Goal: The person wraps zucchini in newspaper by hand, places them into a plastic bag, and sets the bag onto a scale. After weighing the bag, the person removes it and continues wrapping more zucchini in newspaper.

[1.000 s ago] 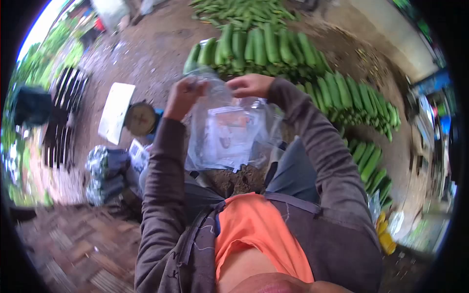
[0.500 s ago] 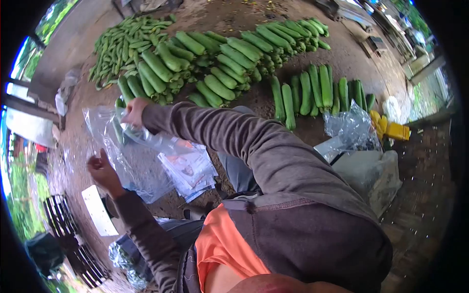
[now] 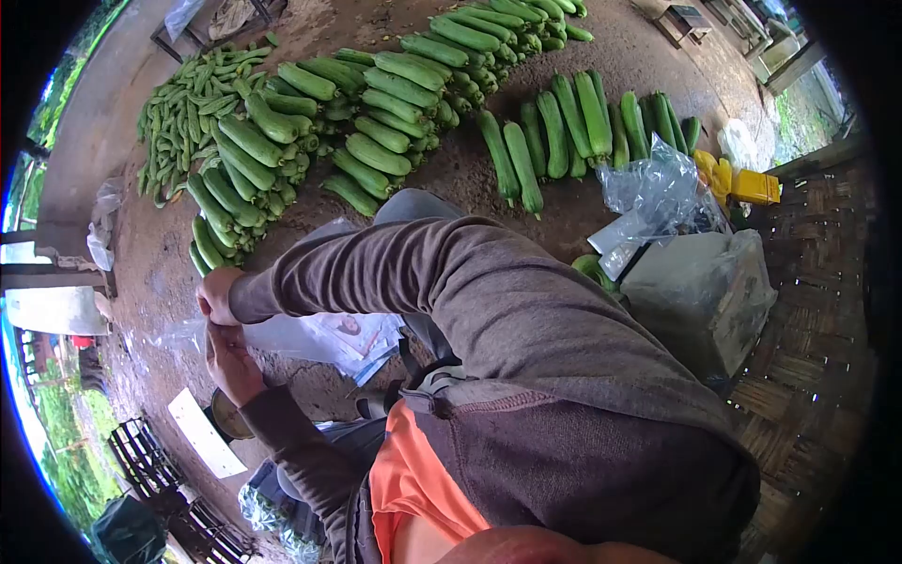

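1. The right hand [image 3: 218, 293] is closed in a pinch on the edge of a clear plastic bag [image 3: 282, 336], its sleeve reaching across the body.
2. The left hand [image 3: 233, 362] sits just below it, touching it, with its fingers also gripping the same edge.
3. The bag hangs from both hands and trails toward the person's knees. Printed sheets [image 3: 357, 329] show through it at the far end from the hands.
4. The bag looks light, limp and slick. The film would likely slip or fold, so the firmest hold is probably at the mouth, with both sides pinched.
5. Beyond the hands, rows of green gourds [image 3: 376, 155] lie on the dirt ground [image 3: 160, 273].
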### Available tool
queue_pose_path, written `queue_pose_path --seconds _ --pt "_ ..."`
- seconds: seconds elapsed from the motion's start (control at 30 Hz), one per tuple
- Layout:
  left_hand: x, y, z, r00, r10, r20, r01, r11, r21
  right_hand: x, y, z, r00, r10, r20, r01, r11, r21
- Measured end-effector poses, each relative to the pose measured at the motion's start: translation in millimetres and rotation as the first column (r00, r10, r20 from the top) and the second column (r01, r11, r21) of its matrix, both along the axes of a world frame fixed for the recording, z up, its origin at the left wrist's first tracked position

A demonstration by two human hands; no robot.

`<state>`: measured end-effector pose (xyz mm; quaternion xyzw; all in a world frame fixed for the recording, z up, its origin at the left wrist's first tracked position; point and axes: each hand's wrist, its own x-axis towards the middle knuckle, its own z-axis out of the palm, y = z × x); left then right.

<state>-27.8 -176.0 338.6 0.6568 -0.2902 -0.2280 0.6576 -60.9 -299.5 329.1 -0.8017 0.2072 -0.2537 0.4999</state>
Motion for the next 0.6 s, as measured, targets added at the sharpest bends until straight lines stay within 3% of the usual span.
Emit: queue_pose_path --seconds 0.1,0.13,0.2,0.23,0.27,0.3,0.33,0.4,0.43,0.5,0.57,0.6 --pt "41.5 8.7 -27.3 0.868 -0.049 -0.494 -0.042 0.984 -0.171 9.4 -10.7 -10.8 0.995 0.071 0.070 -0.061 0.990 -0.126" --pt "33.2 7.4 -15.4 0.824 0.067 -0.563 -0.153 0.982 -0.107 15.5 -16.3 -15.9 0.985 0.101 0.138 -0.080 0.985 -0.151" --pt "15.9 3.5 -0.2 0.764 -0.001 -0.645 -0.166 0.966 -0.197 21.1 -36.0 -25.8 0.981 0.129 0.147 -0.078 0.947 -0.310" --pt "28.6 4.6 -13.9 0.814 0.011 -0.581 -0.190 0.949 -0.250 -4.6 -43.4 1.4 0.985 0.116 -0.132 -0.166 0.852 -0.496" --pt "36.6 9.5 -10.8 0.774 0.017 -0.632 -0.258 0.921 -0.292 -13.8 -57.7 4.5 0.980 0.137 -0.145 -0.195 0.817 -0.542" --pt "44.0 14.3 -7.7 0.733 0.017 -0.680 -0.327 0.886 -0.330 -22.1 -74.4 -2.9 0.985 0.155 -0.076 -0.172 0.887 -0.428" --pt "51.1 18.7 -4.8 0.692 0.013 -0.722 -0.395 0.844 -0.364 -27.0 -91.4 -12.5 0.987 0.158 0.014 -0.153 0.970 -0.190" --pt "48.1 32.0 16.4 0.661 0.165 -0.732 -0.477 0.846 -0.240 -35.4 -120.9 -26.8 0.998 0.066 0.019 -0.069 0.969 0.239" --pt "46.8 37.6 26.5 0.639 0.239 -0.731 -0.514 0.840 -0.175 -53.3 -126.4 -3.9 0.978 -0.015 -0.210 0.038 0.994 0.104" --pt "60.1 42.3 15.8 0.729 0.059 -0.682 -0.375 0.868 -0.326 -57.1 -164.3 -26.9 0.921 -0.056 -0.385 -0.011 0.985 -0.171" --pt "58.6 39.1 19.0 0.732 0.047 -0.680 -0.294 0.922 -0.252 -63.8 -156.2 -9.2 0.970 -0.094 -0.223 0.042 0.973 -0.227" --pt "53.3 34.1 20.2 0.729 0.031 -0.684 -0.238 0.948 -0.210 -66.7 -145.2 1.8 0.999 -0.033 0.015 0.036 0.929 -0.369"
